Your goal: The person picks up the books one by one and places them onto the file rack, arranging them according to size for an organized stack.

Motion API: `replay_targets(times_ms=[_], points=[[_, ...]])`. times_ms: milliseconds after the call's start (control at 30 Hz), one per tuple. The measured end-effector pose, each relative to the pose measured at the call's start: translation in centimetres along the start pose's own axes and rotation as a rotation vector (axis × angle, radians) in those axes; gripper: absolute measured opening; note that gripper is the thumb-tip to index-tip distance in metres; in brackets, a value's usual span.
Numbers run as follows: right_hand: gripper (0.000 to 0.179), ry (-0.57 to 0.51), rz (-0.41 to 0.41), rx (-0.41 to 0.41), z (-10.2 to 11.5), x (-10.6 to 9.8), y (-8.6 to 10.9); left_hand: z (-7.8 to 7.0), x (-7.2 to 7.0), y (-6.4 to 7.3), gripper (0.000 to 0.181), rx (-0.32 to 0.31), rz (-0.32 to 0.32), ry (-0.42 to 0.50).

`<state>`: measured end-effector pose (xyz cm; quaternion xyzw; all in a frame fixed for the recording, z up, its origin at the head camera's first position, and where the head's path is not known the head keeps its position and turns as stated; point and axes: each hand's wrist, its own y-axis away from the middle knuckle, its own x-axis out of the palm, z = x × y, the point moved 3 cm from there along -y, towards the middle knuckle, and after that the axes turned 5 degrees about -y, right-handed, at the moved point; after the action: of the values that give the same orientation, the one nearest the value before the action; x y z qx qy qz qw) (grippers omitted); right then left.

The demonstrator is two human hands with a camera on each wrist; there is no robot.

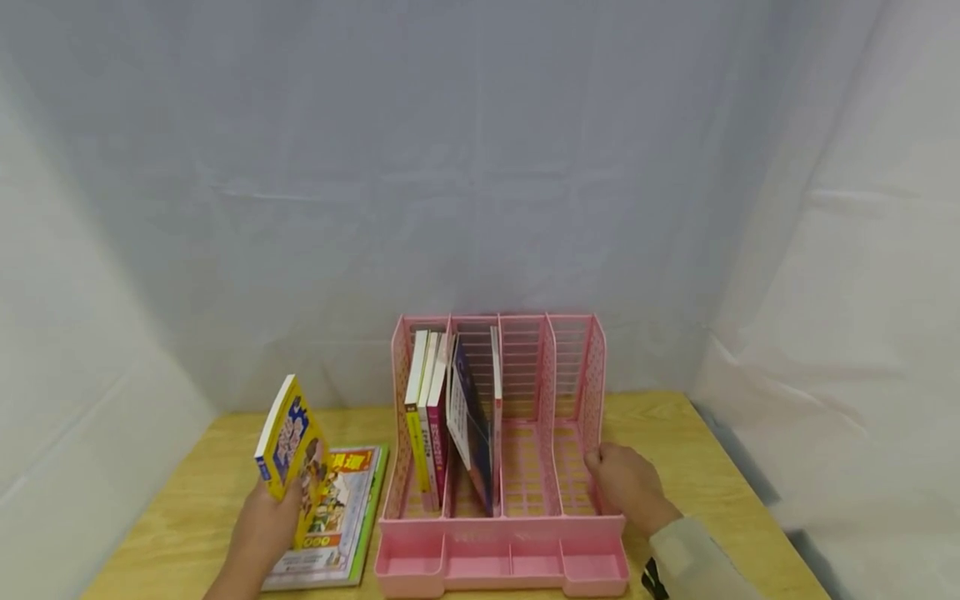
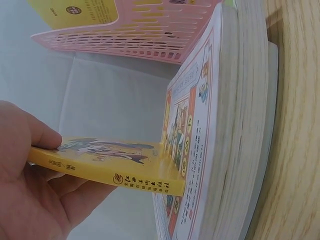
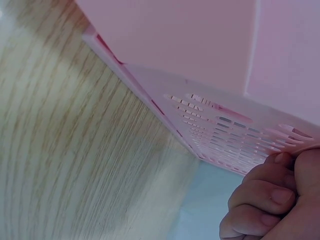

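Gripping a yellow book [image 1: 300, 442], the left hand [image 1: 262, 525] is closed about its lower part, thumb on one cover and fingers on the other. The book stands on end, tilted slightly, above a pile of books [image 1: 348, 504] that lies flat between the bench's left edge and the rack; whether its lower end touches the pile's top cover cannot be told. The right hand [image 1: 624, 483] is closed on the right side wall of the pink rack [image 1: 525, 527], thumb against curled fingers, on the side facing the right edge of the bench [image 1: 697, 467]. The yellow book is thus in the left hand and well apart from the right, with the rack between.

The rack stands about midway between the bench's left and right edges, its back toward the far edge. Its leftmost compartment holds three upright books [image 1: 427, 417]; in the second, a dark-covered book [image 1: 474, 425] leans beside a thin upright book [image 1: 497, 392]. A pale sleeve [image 1: 697, 558] covers the right forearm.
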<state>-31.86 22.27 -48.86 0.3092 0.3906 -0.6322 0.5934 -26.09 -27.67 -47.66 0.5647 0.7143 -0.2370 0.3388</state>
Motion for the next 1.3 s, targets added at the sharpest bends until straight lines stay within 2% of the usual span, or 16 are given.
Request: replay_targets(times_ms=[267,433,533,600,733,800,1000,1133,1300], points=[[0.039,0.001,-0.010,0.017,-0.1,-0.2,0.1,-0.1,0.4,-0.1,0.067,0.008,-0.008,-0.005],[0.038,0.004,-0.016,0.019,-0.1,-0.5,0.2,-0.6,0.6,0.1,0.064,0.058,-0.037,-0.030],[0.038,0.003,-0.013,0.022,-0.2,-0.5,0.3,-1.1,0.9,0.4,0.062,0.125,-0.063,-0.064],[0.039,-0.001,-0.010,0.025,-0.3,-0.5,0.2,-1.6,1.2,0.6,0.062,0.221,-0.111,-0.115],[0.039,-0.005,-0.006,0.027,-0.1,-0.5,0.2,-2.6,2.3,1.1,0.073,0.391,-0.226,-0.225],[0.038,-0.006,-0.005,0.024,0.0,-0.5,0.1,-3.0,2.7,1.4,0.080,0.426,-0.265,-0.245],[0.036,-0.006,-0.002,0.019,0.3,0.1,0.0,-3.6,2.4,2.7,0.071,0.436,-0.350,-0.176],[0.036,-0.003,0.002,0.026,0.2,0.2,0.0,-4.1,1.8,3.3,0.062,0.427,-0.363,-0.110],[0.037,-0.015,0.010,0.032,0.0,0.3,-0.1,-5.2,0.9,4.3,0.053,0.433,-0.407,0.029]])
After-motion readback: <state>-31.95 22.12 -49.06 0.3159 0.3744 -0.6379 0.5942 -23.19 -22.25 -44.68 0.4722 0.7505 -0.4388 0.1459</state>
